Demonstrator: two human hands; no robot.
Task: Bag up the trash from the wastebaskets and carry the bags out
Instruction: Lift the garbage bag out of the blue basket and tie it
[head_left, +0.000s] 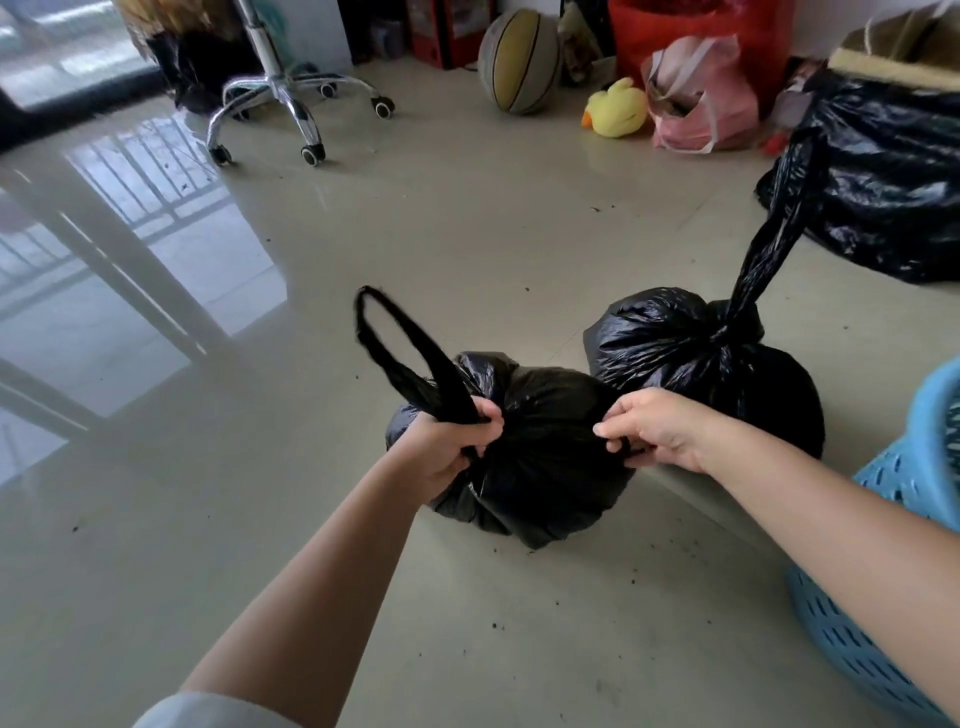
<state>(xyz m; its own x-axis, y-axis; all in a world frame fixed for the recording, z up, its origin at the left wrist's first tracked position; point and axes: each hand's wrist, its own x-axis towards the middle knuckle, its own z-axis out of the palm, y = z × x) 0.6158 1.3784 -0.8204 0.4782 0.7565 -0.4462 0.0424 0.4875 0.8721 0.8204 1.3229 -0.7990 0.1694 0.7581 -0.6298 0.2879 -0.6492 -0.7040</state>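
Observation:
A black trash bag (540, 457) sits on the floor in front of me. My left hand (452, 441) grips one handle loop (395, 343) of this bag, which sticks up to the left. My right hand (654, 428) pinches the other handle strip at the bag's top right. Behind it stands a second black trash bag (691, 353), knotted, its tied handles (769, 234) pointing up. A blue perforated wastebasket (914, 483) lies tilted at the right edge, partly behind my right forearm.
A large black bag (893, 176) with cardboard on top stands at the far right. A pink bag (701, 98), a yellow plush duck (618, 109), a basketball (519, 62) and an office chair base (291, 104) line the back. Crumbs dot the glossy tile floor.

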